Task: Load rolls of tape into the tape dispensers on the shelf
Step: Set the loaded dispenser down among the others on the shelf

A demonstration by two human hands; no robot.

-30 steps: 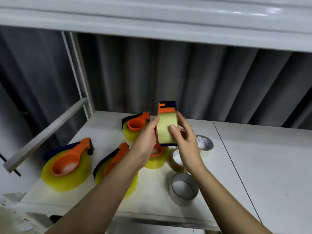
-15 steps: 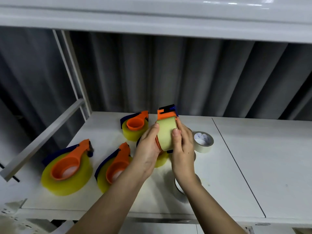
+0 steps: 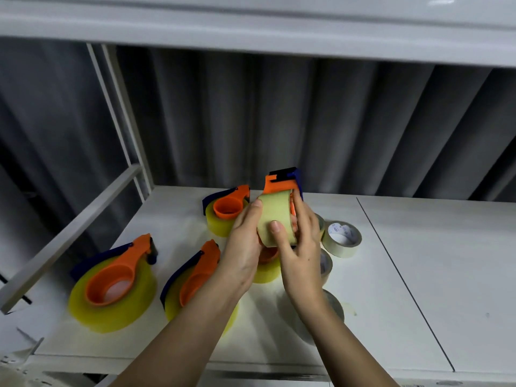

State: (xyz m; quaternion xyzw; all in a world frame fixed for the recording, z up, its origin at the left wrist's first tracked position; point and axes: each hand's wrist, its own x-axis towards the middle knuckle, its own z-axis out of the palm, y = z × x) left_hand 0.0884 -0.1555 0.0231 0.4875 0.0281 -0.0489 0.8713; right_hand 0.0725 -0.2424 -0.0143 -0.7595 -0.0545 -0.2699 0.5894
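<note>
So nearest the camera, both forearms come up from the bottom edge and meet over the middle of the white metal shelf [image 3: 418,275]. The left hand [image 3: 245,244] has its grip clenched around the left side of a pale yellowish roll of tape [image 3: 276,219], thumb up on the rim. The right hand [image 3: 300,247] grips the same roll from the other side, thumb pressed flat on the tape face, fingers wrapped behind around the orange and dark blue plastic dispenser [image 3: 282,184] that sticks up out of the top. The roll and dispenser are held up in the air, above the shelf, not resting on anything.

My read: this is the seating step, the roll being pushed or wiggled onto the dispenser's hub. Can't tell if it's fully on, the hub is hidden behind the roll and fingers. The next move probably calls for a firm squeeze to seat it, then threading the loose end up to the cutter, then setting it down.

Lower left sits a big yellow roll in an orange dispenser [image 3: 111,286], another loaded one [image 3: 192,277] just beside the left forearm. A few bare beige rolls are partly hidden under the right arm, with one open-cored roll [image 3: 342,238] clear to the right. Further back there's another loaded dispenser [image 3: 226,210], then grey curtain folds [image 3: 307,121] behind everything.
</note>
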